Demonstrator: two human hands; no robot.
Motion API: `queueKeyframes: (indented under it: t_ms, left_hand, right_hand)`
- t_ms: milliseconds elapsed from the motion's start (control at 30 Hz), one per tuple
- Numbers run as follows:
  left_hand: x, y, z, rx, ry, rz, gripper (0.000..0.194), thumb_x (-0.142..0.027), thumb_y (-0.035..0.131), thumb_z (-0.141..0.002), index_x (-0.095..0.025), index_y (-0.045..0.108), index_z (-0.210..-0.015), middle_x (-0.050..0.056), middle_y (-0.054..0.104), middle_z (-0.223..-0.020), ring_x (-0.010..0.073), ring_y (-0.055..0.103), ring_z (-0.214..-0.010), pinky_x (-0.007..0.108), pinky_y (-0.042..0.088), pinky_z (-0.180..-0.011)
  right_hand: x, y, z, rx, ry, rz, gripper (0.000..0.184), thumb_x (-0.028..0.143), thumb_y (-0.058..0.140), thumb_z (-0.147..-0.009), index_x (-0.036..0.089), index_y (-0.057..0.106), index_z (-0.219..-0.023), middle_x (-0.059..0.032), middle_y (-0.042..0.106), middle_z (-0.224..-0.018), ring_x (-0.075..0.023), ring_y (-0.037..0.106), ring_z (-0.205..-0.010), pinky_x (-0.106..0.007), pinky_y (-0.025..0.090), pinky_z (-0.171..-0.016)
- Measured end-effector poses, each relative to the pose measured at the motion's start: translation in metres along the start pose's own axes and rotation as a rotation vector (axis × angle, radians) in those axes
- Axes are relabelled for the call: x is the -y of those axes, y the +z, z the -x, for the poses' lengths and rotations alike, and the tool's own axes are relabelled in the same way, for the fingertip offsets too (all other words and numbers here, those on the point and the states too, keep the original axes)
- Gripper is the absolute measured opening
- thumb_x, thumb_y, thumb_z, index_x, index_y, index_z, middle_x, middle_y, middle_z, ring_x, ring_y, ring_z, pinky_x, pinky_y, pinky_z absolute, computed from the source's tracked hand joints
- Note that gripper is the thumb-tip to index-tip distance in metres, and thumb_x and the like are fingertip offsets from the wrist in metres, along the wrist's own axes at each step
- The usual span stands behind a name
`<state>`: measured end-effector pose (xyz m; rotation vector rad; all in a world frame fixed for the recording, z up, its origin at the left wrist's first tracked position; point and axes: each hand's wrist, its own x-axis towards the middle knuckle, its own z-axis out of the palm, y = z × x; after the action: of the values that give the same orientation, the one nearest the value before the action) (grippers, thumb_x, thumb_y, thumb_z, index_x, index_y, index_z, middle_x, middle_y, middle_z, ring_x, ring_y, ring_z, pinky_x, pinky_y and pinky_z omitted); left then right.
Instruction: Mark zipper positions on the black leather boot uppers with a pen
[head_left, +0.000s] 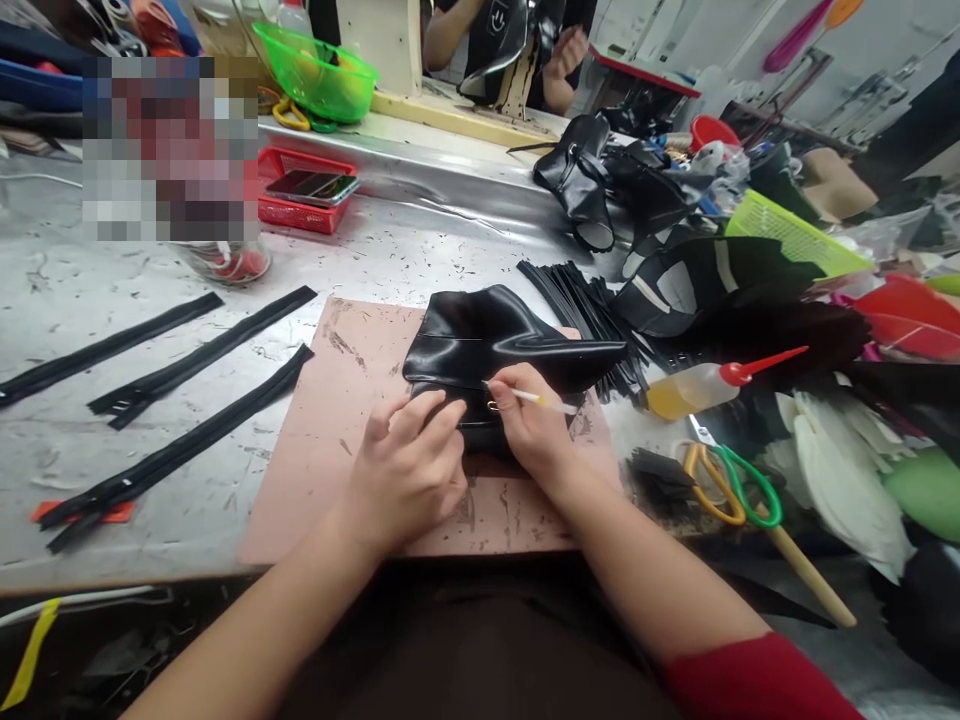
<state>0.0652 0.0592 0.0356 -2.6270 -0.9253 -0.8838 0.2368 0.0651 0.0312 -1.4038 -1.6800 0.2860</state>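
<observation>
A black leather boot upper (495, 345) lies on a pink work mat (337, 430) in front of me. My left hand (409, 470) presses down on its near edge, fingers curled against the leather. My right hand (529, 425) pinches a thin white stick (540, 400), its tip resting on the leather near the left fingertips. A small metal ring shows beside the right fingers.
Three black zippers (195, 360) lie on the metal table to the left. A glue bottle with red nozzle (705, 385), scissors (731, 480) and a wooden stick sit right. Black strips (585, 310), leather pieces, a green basket (319, 70) and a red tray with a phone (311, 190) stand behind. Another person works across the table.
</observation>
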Motion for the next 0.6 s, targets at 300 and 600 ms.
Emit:
queueKeyframes:
  t_ms: [300, 600]
  left_hand:
    - [0.019, 0.002, -0.039, 0.579, -0.291, 0.424, 0.015, -0.031, 0.060, -0.072, -0.020, 0.052, -0.071, 0.000, 0.060, -0.074, 0.0190, 0.055, -0.071, 0.032, 0.042, -0.061]
    - [0.029, 0.018, -0.038, 0.676, -0.507, 0.894, 0.022, -0.029, 0.060, -0.069, -0.023, 0.058, -0.090, -0.002, 0.062, -0.090, 0.0156, 0.055, -0.081, 0.028, 0.043, -0.073]
  right_hand:
    - [0.004, -0.017, 0.009, 0.041, 0.184, -0.462, 0.016, 0.028, 0.043, -0.085, 0.019, 0.051, -0.075, 0.0028, 0.051, -0.060, -0.0099, 0.048, -0.049, -0.024, 0.039, -0.047]
    - [0.002, -0.013, 0.012, 0.027, 0.163, -0.387, 0.016, 0.024, 0.046, -0.086, 0.020, 0.049, -0.070, 0.0041, 0.050, -0.055, -0.0086, 0.048, -0.047, -0.022, 0.039, -0.047]
